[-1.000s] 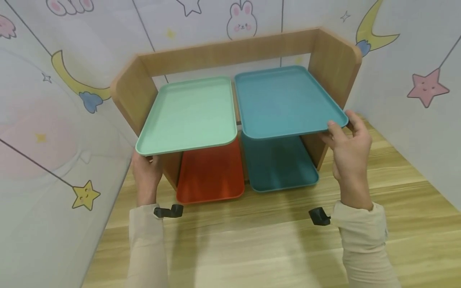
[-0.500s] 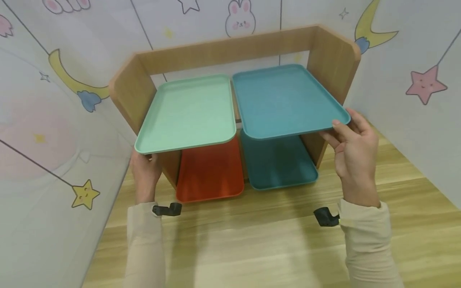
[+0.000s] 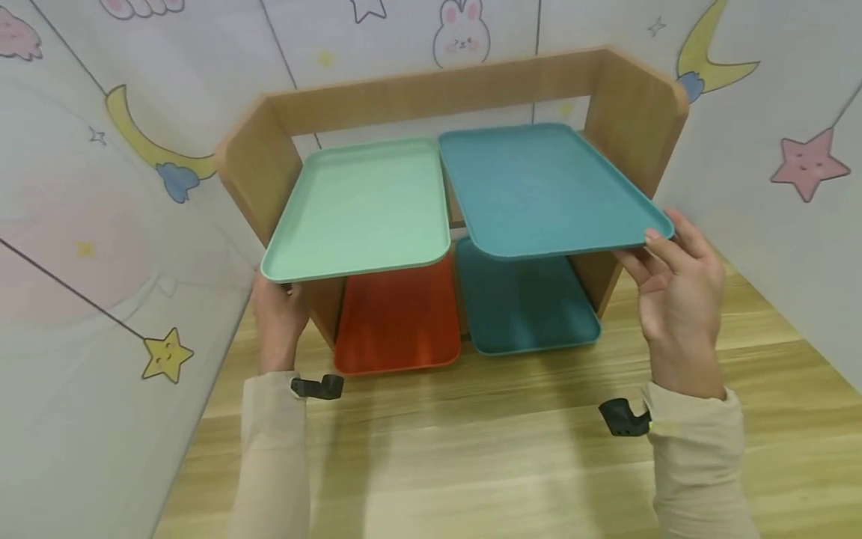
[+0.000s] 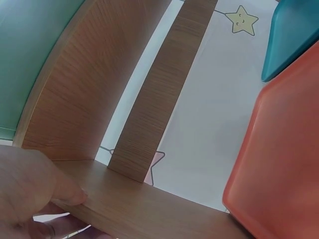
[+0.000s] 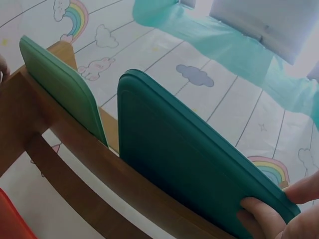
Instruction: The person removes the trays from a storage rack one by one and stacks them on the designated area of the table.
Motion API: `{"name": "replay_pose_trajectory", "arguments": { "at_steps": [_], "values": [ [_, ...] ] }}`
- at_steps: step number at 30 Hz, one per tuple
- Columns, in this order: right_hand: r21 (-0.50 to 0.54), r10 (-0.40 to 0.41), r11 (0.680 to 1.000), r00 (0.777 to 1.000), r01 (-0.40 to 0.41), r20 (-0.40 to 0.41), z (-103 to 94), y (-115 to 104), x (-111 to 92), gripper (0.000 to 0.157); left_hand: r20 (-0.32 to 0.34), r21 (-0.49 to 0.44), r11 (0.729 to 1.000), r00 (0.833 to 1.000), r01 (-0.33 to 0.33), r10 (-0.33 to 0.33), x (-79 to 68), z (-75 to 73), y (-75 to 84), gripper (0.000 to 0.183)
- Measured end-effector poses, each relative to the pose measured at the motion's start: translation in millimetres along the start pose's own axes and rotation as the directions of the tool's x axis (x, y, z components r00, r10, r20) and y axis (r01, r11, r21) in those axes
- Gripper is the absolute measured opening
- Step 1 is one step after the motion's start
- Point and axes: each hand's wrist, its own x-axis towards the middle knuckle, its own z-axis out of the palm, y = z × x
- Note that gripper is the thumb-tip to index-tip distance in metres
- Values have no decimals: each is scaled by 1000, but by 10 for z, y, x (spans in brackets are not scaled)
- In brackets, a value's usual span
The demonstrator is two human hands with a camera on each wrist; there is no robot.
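Observation:
A two-level wooden shelf [image 3: 438, 99] holds a mint-green tray [image 3: 364, 209] at upper left and a blue tray [image 3: 552, 195] at upper right. My right hand [image 3: 687, 299] pinches the blue tray's front right corner, thumb on top and fingers beneath, also plain in the right wrist view. This tray juts out past the shelf front. Below the mint tray's front left corner, my left hand [image 3: 277, 311] grips the shelf's left side panel [image 4: 149, 209]. In the left wrist view its thumb lies on the inner face; other fingers are partly hidden behind the panel.
On the lower level sit a red-orange tray [image 3: 404, 322] at left and a darker teal tray [image 3: 532, 307] at right. The shelf stands on a wood-grain surface [image 3: 465, 464], between patterned white walls [image 3: 761, 97] at the back and both sides.
My right hand has moved right, drawing the blue tray's front corner with it; the tray has turned slightly, its back left corner closer to the mint tray. My left hand stays on the panel.

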Motion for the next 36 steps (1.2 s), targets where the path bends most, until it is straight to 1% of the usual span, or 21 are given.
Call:
{"name": "replay_pose_trajectory", "arguments": {
  "at_steps": [3, 9, 13, 18, 23, 29, 33, 36],
  "values": [
    [16, 4, 1000, 1000, -4, -8, -10, -5, -13, 44, 12, 3, 1000, 1000, 4, -4, 3, -13, 2, 28],
    [4, 1, 1000, 1000, -1, -1, -17, -23, -41, 43, 12, -1, 1000, 1000, -1, 1, 2, -14, 1, 27],
    [7, 16, 1000, 1000, -16, 13, -33, -44, -46, 44, 5, 0, 1000, 1000, -5, 5, 10, -7, -10, 29],
    [0, 34, 999, 999, -34, 39, -74, -55, -45, 46, 13, -1, 1000, 1000, 2, -2, 4, -12, -10, 30],
    [6, 34, 999, 997, -35, 63, -118, -69, -53, 44, 19, 1, 1000, 1000, -3, 3, -4, -7, -10, 30],
    [61, 31, 997, 993, -38, 113, -171, -116, -56, 34, 19, 5, 1000, 1000, -8, 8, 5, 1, -31, 30],
    [114, 60, 990, 984, -80, 169, -198, -147, -66, 30, 17, 6, 1000, 1000, 3, -3, 17, -3, -42, 30],
    [141, 85, 983, 972, -118, 220, -217, -188, -77, 32, 25, -2, 1000, 1000, 5, -5, 20, -4, -30, 31]
  ]
}}
